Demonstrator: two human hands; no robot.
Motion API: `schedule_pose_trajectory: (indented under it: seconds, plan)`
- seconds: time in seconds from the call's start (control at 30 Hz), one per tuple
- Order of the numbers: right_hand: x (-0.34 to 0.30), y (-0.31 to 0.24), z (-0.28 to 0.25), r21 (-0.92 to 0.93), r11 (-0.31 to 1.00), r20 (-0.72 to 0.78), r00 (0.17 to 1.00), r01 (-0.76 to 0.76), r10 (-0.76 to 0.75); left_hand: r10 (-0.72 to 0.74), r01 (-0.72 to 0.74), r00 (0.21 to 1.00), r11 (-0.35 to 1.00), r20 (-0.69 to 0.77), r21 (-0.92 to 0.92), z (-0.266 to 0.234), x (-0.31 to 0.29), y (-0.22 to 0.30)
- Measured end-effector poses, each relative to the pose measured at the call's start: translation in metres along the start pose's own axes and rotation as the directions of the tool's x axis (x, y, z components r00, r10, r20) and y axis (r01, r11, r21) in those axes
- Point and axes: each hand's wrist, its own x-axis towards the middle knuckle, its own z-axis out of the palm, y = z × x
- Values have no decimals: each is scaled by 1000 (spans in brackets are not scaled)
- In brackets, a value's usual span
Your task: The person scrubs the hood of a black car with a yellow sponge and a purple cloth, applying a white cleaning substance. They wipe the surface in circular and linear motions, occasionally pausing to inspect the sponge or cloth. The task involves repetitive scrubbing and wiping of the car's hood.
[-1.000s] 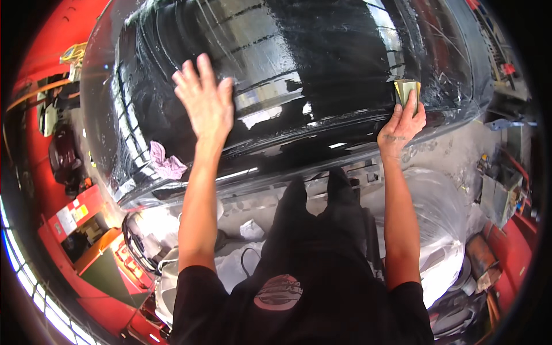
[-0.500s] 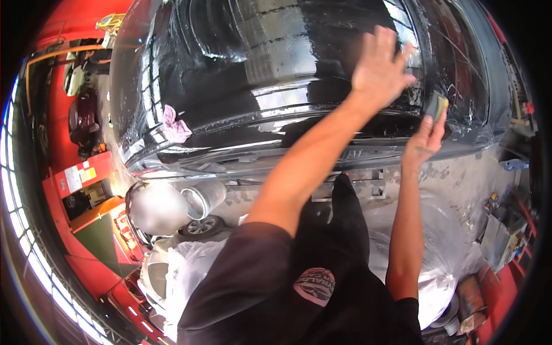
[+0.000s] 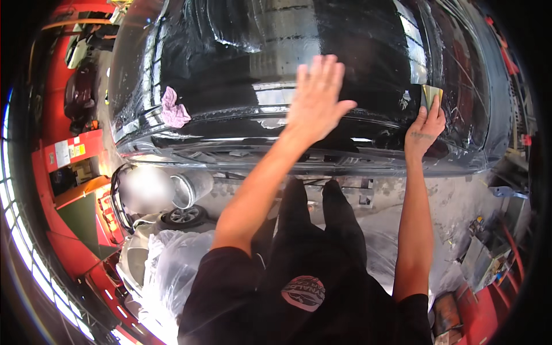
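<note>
In front of me lies the black car's wet, glossy roof (image 3: 230,77), streaked with whitish water or residue. My left hand (image 3: 318,103) is spread out with its palm down at the roof, holding nothing; whether it touches is hard to tell. My right hand (image 3: 424,129) grips a yellowish-grey sanding pad (image 3: 432,96) between thumb and fingers, near the roof's right end beside the glass. A crumpled pink cloth (image 3: 173,108) rests on the roof's left part, apart from both hands.
The car's near side edge (image 3: 299,167) runs across in front of my legs. Behind me on the left are a metal bucket (image 3: 195,190), a wheel (image 3: 185,215) and clear plastic sheeting (image 3: 175,259). Red shelving (image 3: 75,152) stands far left; a grey metal box (image 3: 483,259) sits at right.
My left hand has swept left and a little nearer over the roof, fingers still spread. The right hand has turned the pad, whose broad face now shows. My view has shifted slightly.
</note>
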Motion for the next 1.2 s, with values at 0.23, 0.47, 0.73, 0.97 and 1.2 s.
schedule_pose_trajectory:
  seconds: [0.23,0.47,0.73,0.97,1.2]
  plan:
    - [-1,-13,2,-9,999,-3,999,-37,37,-450,453,891,880,-55,146,-50,-118,-126]
    - [0,-8,2,-31,999,9,1000,-22,22,-204,207,977,978,62,-37,-2,-34,12]
    - [-4,13,10,-38,998,17,999,-44,44,158,-202,979,850,-132,-487,44,12,150]
    - [-5,-5,5,-46,999,-19,1000,-25,24,-126,77,982,948,-144,-307,-53,-86,-36]
    - [-1,1,7,-130,987,-19,995,93,-97,-423,478,848,871,-318,114,-80,-168,-273]
